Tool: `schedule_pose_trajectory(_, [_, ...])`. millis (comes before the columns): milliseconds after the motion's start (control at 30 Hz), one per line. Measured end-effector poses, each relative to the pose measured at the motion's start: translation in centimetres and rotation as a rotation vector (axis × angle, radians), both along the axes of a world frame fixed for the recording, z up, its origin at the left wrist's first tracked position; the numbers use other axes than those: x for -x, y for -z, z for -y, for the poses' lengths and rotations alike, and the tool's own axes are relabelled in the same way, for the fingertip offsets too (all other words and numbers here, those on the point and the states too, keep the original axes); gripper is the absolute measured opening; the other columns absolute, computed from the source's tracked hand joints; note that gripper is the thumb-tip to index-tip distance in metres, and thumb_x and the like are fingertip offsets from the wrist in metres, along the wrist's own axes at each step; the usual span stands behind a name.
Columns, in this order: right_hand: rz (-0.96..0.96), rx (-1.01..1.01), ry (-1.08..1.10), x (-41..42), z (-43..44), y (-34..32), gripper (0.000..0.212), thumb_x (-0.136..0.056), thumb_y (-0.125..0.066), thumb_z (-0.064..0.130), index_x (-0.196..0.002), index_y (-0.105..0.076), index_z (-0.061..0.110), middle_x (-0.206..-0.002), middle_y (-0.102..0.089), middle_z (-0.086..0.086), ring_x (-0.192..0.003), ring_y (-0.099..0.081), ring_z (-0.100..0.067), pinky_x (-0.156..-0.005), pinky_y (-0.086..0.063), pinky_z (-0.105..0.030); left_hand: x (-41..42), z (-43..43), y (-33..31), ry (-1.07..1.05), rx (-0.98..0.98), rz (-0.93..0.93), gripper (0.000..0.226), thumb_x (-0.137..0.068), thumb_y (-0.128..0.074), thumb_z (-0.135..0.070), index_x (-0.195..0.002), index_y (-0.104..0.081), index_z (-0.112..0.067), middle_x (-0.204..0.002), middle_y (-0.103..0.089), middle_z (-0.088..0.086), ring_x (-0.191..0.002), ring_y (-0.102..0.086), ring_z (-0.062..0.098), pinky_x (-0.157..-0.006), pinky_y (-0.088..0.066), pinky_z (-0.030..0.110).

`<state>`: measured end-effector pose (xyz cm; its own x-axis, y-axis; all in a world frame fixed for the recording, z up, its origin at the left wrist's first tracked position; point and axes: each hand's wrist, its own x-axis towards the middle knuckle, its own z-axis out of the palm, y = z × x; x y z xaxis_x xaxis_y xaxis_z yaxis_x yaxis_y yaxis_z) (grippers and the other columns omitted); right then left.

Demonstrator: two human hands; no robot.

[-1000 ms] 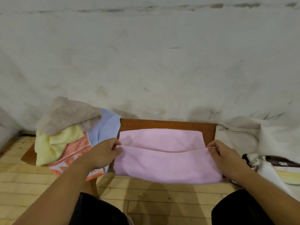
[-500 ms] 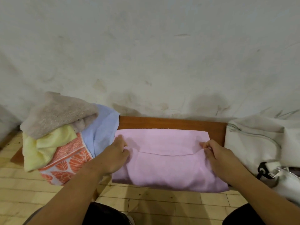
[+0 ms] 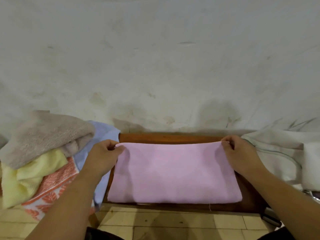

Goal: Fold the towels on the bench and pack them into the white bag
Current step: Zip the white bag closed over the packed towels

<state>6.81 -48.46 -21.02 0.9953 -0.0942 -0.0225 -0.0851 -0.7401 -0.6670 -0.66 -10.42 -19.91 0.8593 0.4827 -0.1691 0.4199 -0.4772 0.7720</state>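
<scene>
A pink towel (image 3: pixel 173 172) lies folded in half on the wooden bench (image 3: pixel 169 138), its far edge near the back of the seat. My left hand (image 3: pixel 103 155) pinches the towel's far left corner. My right hand (image 3: pixel 239 154) pinches the far right corner. A pile of unfolded towels sits at the left end: a beige one (image 3: pixel 43 135) on top, a yellow one (image 3: pixel 26 177), an orange patterned one (image 3: pixel 52 189) and a light blue one (image 3: pixel 103 134). The white bag (image 3: pixel 277 153) lies at the right end of the bench.
A stained white wall (image 3: pixel 159 66) rises right behind the bench. Pale wooden floorboards (image 3: pixel 164 220) show below the front edge. A dark strap and metal fitting (image 3: pixel 270 217) hang by the bag at lower right.
Both hands carried the towel's near edge away from me to the far edge, so the pink towel is now folded in half. The camera tilted down and closer.
</scene>
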Motion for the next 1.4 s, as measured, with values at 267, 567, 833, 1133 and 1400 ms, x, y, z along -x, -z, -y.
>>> schedule_pose_trajectory(267, [-0.030, 0.076, 0.011, -1.4, -0.9, 2.1, 0.014, -0.098, -0.058, 0.019, -0.090, -0.068, 0.025, -0.079, -0.062, 0.016, -0.073, -0.053, 0.002, -0.062, -0.035, -0.018, -2.4, 0.2, 2.7, -0.081, -0.151, -0.087, 0.005, -0.093, -0.069, -0.026, -0.092, -0.071, -0.021, -0.095, -0.073, 0.007, -0.089, -0.064, 0.024, -0.077, -0.047, 0.030])
schedule_pose_trajectory(567, [0.004, 0.112, 0.036, -1.8, -1.5, 2.6, 0.016, -0.097, -0.056, 0.012, -0.089, -0.069, 0.017, -0.080, -0.064, 0.008, -0.076, -0.057, -0.013, -0.073, -0.039, -0.026, -2.8, 0.4, 3.6, -0.154, -0.232, -0.049, 0.031, -0.096, -0.064, -0.031, -0.120, -0.071, -0.013, -0.118, -0.071, 0.012, -0.112, -0.062, 0.032, -0.098, -0.045, 0.037])
schedule_pose_trajectory(833, [-0.074, 0.193, 0.020, -1.6, -2.6, 2.9, 0.025, -0.096, -0.058, 0.017, -0.118, -0.063, 0.007, -0.122, -0.058, -0.014, -0.109, -0.055, -0.031, -0.093, -0.042, -0.036, -2.7, 1.2, 4.1, -0.140, -0.308, -0.009, 0.037, -0.095, -0.063, -0.026, -0.130, -0.060, -0.013, -0.118, -0.066, 0.014, -0.102, -0.059, 0.029, -0.087, -0.044, 0.034])
schedule_pose_trajectory(1133, [-0.096, 0.583, -0.355, 5.1, -5.1, 4.2, 0.076, -0.093, -0.002, 0.069, -0.160, 0.007, 0.034, -0.169, 0.018, -0.002, -0.156, 0.014, -0.025, -0.125, -0.002, -0.048, 1.2, 5.1, 6.0, 0.412, -0.572, -0.161, 0.075, -0.101, -0.025, -0.060, -0.161, -0.002, -0.021, -0.169, 0.007, 0.004, -0.155, 0.008, 0.021, -0.125, -0.005, 0.039])
schedule_pose_trajectory(1400, [-0.177, 0.440, -0.137, 5.8, -3.5, 3.4, 0.078, -0.101, -0.033, 0.059, -0.161, 0.000, 0.023, -0.170, 0.009, -0.008, -0.157, 0.003, -0.030, -0.127, -0.011, -0.044, 2.7, 4.2, 5.4, 0.450, -0.752, -0.180, 0.095, -0.084, 0.010, -0.077, -0.159, 0.014, -0.020, -0.167, 0.017, 0.004, -0.153, 0.018, 0.018, -0.124, 0.007, 0.038])
